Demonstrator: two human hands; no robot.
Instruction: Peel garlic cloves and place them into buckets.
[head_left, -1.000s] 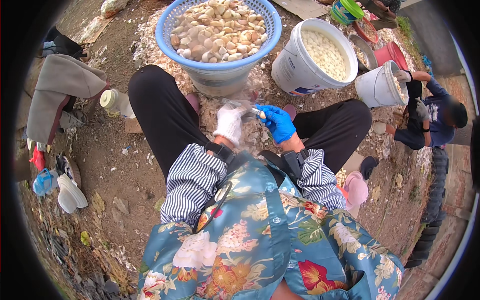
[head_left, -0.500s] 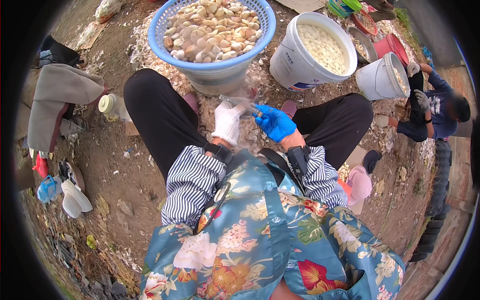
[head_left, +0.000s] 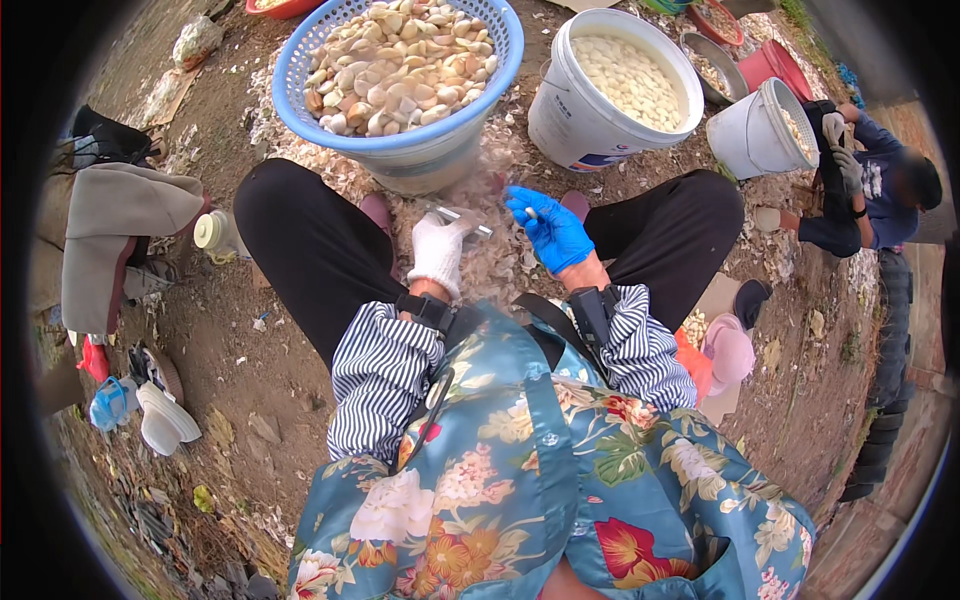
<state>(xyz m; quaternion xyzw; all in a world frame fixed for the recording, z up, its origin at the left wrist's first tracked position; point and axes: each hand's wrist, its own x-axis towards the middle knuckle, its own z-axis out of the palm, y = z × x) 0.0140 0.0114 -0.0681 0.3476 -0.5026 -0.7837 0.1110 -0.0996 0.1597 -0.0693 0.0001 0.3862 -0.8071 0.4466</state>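
**Garlic peeling over the lap, knife in one hand, clove in the other**

The person sits on bare dirt, knees apart. The left hand in a white knit glove (head_left: 438, 252) is closed round the handle of a small metal knife (head_left: 462, 217), blade pointing toward the other hand. The right hand in a blue rubber glove (head_left: 553, 232) pinches a small pale garlic clove (head_left: 530, 213) btwn thumb & fingertips, just beside the blade tip, above a litter of papery skins (head_left: 490, 265) on the ground btwn the legs.

Ahead, touching the skins pile: a blue plastic mesh basket (head_left: 300, 110) heaped w/ unpeeled cloves, set on a pale tub. To its right, a white plastic bucket (head_left: 570, 125) holding peeled white cloves.

Handling, as a judgement: the clove looks light, firm, smooth once bared, so probably slippery in rubber; best nipped at its ends, flanks left free for the blade. Skin looks thin, brittle, flaky.

Another person sits at far right by a smaller white pail (head_left: 750, 145).
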